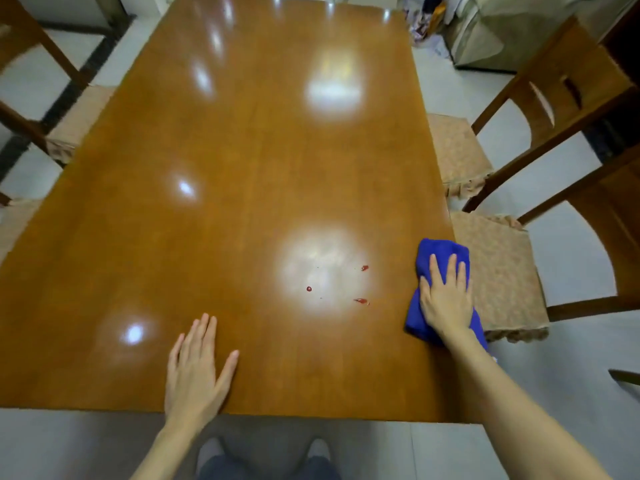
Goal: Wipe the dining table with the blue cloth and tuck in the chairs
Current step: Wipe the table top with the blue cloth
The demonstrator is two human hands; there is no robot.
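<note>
Right hand (446, 299) lies flat on the blue cloth (440, 250), fingers straight, pressing rather than gripping. The cloth sits at the right edge of the table (242, 168). Left hand (194, 372) rests open on the wood near the front edge, holding nothing. Recommendation: sweep the cloth left across the red spots (362, 301) with even pressure, lifting residue, not smearing. The chairs (498, 271) on the right stand pulled out.

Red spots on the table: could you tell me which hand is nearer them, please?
Right. The right hand, on the blue cloth, lies just right of the red spots; the left hand rests farther away, to their left.
</note>
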